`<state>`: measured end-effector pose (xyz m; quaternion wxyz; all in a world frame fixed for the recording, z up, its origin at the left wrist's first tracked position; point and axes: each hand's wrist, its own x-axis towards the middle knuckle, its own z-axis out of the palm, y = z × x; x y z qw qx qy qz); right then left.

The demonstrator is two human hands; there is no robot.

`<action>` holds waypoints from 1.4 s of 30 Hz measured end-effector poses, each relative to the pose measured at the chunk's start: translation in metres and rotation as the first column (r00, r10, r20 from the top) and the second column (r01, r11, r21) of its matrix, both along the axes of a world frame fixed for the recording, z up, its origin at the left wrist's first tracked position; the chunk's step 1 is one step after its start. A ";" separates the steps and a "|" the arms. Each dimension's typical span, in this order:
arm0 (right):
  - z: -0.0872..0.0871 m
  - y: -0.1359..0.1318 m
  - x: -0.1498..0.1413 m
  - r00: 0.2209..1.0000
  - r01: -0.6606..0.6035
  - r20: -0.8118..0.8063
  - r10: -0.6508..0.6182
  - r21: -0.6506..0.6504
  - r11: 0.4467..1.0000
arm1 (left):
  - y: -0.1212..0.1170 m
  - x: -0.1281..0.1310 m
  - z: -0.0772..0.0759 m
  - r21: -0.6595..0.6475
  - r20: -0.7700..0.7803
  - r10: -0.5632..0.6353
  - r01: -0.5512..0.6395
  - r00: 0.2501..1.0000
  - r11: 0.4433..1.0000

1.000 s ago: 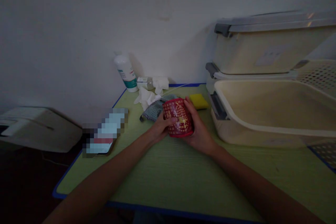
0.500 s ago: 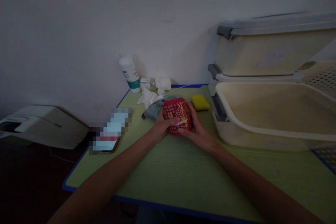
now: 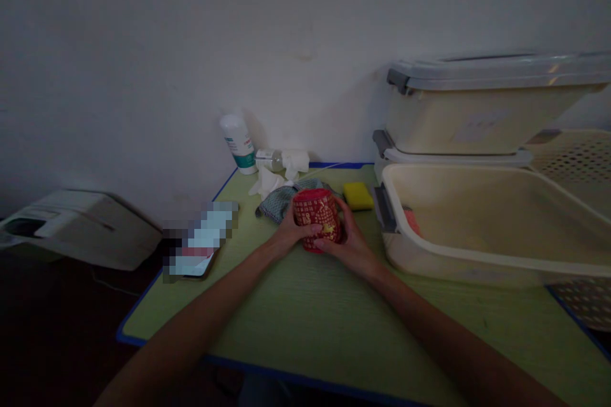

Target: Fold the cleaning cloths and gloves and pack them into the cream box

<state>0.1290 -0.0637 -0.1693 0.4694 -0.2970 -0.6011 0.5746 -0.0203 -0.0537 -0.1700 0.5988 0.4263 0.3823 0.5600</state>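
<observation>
Btwn the forearms (image 3: 205,306), front of table (image 3: 305,331) gives a hand free room. To R, the tub (image 3: 458,265) blocks; sponge (image 3: 358,196) narrows the gap btwn tub & red container (image 3: 312,208). Behind container, cloth (image 3: 275,205), tissues (image 3: 264,184) & white bottle (image 3: 238,145) obstruct. Phone (image 3: 206,239) on L lies low, passable above.

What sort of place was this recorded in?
Probably a room in a home, though nothing settles it: a green, blue-edged table stands against a plain wall, with a lidded storage box and yellow sponge in view.
</observation>
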 end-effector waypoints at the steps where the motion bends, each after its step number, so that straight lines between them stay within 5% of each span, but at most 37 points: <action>1: 0.000 0.000 0.000 1.000 -0.003 0.009 0.003 -0.007 1.000 | 0.001 -0.003 0.003 0.028 0.001 -0.008 0.008 1.000 1.000; 5: -0.003 0.000 0.000 0.997 -0.075 -0.001 0.075 0.006 0.997 | 0.004 -0.025 0.026 0.097 -0.170 -0.115 0.133 0.979 0.986; 8: -0.004 0.000 -0.001 0.994 -0.109 -0.007 0.110 0.055 0.992 | 0.005 -0.043 0.052 0.089 -0.381 -0.242 0.296 0.892 0.951; 11: -0.005 0.000 -0.002 0.992 -0.129 0.005 0.129 0.110 0.985 | 0.006 -0.050 0.080 0.026 -0.637 -0.320 0.434 0.701 0.900; 15: -0.006 0.000 -0.002 0.991 -0.137 0.015 0.136 0.151 0.979 | 0.010 -0.038 0.111 0.019 -0.898 -0.231 0.557 0.375 0.830; 18: -0.006 0.000 -0.003 0.993 -0.109 -0.020 0.113 0.146 0.983 | 0.014 -0.024 0.130 -0.018 -0.937 -0.234 0.634 0.259 0.773; 24: -0.009 0.003 -0.003 0.961 -0.219 -0.182 0.208 -0.043 0.975 | 0.022 -0.019 0.183 0.006 -0.904 -0.200 0.479 0.377 0.878; 28: -0.013 0.007 -0.003 0.965 -0.210 -0.194 0.175 -0.180 0.961 | 0.032 -0.018 0.219 0.184 -0.966 0.020 0.633 0.257 0.752; 31: -0.016 0.007 -0.005 0.980 -0.170 -0.140 0.141 -0.220 0.960 | 0.039 0.002 0.233 0.347 -0.935 0.190 0.669 0.299 0.657; 36: -0.019 0.006 -0.008 0.982 -0.172 -0.116 0.150 -0.215 0.961 | 0.050 0.069 0.231 0.445 -0.892 0.169 0.744 0.420 0.498; 40: -0.019 0.005 -0.010 0.982 -0.177 -0.104 0.157 -0.226 0.958 | 0.057 0.126 0.216 0.387 -0.885 -0.044 0.783 0.464 0.487; 42: -0.019 0.004 -0.010 0.982 -0.181 -0.098 0.162 -0.226 0.957 | 0.058 0.151 0.208 0.298 -0.874 -0.173 0.783 0.454 0.547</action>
